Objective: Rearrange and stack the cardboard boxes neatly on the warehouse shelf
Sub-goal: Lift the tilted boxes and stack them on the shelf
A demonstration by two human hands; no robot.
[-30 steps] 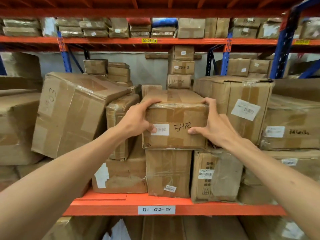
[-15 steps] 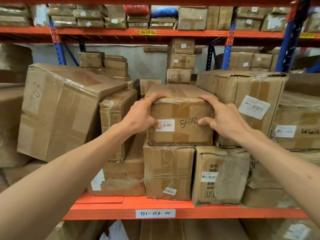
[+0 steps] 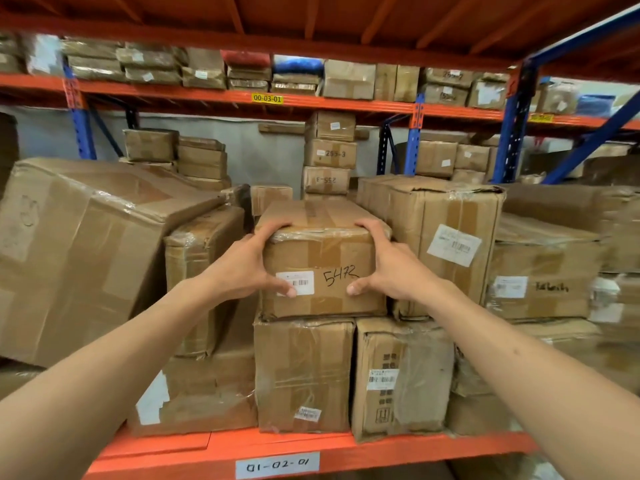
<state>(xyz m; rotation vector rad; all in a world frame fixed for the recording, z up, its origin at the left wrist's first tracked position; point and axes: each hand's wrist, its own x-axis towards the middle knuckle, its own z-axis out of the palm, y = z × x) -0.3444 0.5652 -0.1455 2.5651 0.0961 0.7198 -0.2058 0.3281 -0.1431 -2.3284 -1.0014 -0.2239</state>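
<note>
A taped cardboard box marked "5472" (image 3: 322, 251) sits on top of a lower box (image 3: 303, 372) in the middle of the orange shelf (image 3: 311, 448). My left hand (image 3: 247, 268) grips its left front corner, fingers curled over the top edge and thumb on the white barcode label. On the opposite corner my right hand (image 3: 388, 268) grips the same way, thumb pressed on the front face. The box stands level, its right side close against a taller box (image 3: 446, 237).
A big tilted box (image 3: 79, 251) leans at the left against a narrow upright box (image 3: 197, 271). More boxes fill the right side (image 3: 543, 282) and the row behind (image 3: 330, 154). Blue uprights (image 3: 512, 119) frame the bay. The upper shelf (image 3: 266, 98) carries several parcels.
Both hands have pushed the "5472" box deeper onto the shelf and settled it on the box below. The camera has come closer and tilted up.
</note>
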